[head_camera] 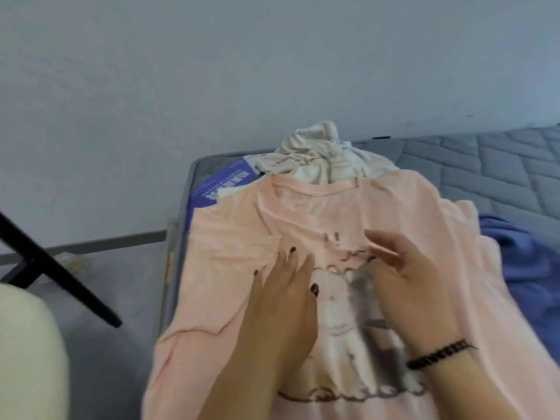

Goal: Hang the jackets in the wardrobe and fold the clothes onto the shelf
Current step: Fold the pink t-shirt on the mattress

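A peach T-shirt (236, 225) with a pale printed figure lies spread face-up on the grey mattress (485, 165), collar toward the wall. My left hand (285, 298) rests flat on its chest, fingers apart, dark nails showing. My right hand (409, 274), with a dark bracelet at the wrist, lies palm-down beside it on the print, fingers spread. Neither hand grips the cloth. A crumpled cream garment (318, 156) is heaped just beyond the collar. A blue garment (527, 262) lies at the right, partly under the T-shirt.
A blue printed sheet or bag (218, 186) lies under the shirt's left shoulder. A black bar (57, 268) slants across the floor on the left. A pale cream shape (27, 359) fills the lower left corner. The wall rises behind the mattress.
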`<control>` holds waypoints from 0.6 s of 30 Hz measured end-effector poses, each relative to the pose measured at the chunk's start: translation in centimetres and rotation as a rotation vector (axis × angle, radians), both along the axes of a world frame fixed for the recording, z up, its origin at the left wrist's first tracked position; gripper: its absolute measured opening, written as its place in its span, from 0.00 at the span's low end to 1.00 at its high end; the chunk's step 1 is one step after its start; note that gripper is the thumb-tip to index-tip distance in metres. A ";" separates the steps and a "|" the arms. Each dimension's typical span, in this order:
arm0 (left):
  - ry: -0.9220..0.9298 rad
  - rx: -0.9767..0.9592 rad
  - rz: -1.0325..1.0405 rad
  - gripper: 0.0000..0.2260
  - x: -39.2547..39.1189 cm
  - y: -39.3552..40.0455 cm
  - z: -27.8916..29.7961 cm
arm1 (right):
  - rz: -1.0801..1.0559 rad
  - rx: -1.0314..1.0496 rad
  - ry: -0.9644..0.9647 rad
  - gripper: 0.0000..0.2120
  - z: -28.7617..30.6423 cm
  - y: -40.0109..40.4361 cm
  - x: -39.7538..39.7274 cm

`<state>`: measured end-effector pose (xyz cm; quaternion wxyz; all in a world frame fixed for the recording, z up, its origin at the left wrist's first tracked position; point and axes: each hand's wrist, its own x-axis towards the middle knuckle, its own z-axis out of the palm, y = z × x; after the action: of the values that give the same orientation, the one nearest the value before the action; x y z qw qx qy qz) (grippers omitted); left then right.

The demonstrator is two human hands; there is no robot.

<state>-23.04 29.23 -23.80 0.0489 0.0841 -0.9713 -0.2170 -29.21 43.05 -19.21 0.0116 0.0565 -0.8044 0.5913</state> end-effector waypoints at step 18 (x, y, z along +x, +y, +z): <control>0.343 0.097 -0.190 0.21 -11.1 10.5 3.9 | -0.379 -0.007 -0.074 0.03 -4.8 16.6 -9.0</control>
<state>-34.11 39.74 -19.92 0.1890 -0.0438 -0.9407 -0.2784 -38.22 59.65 -23.98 0.0933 -0.1181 -0.7983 0.5832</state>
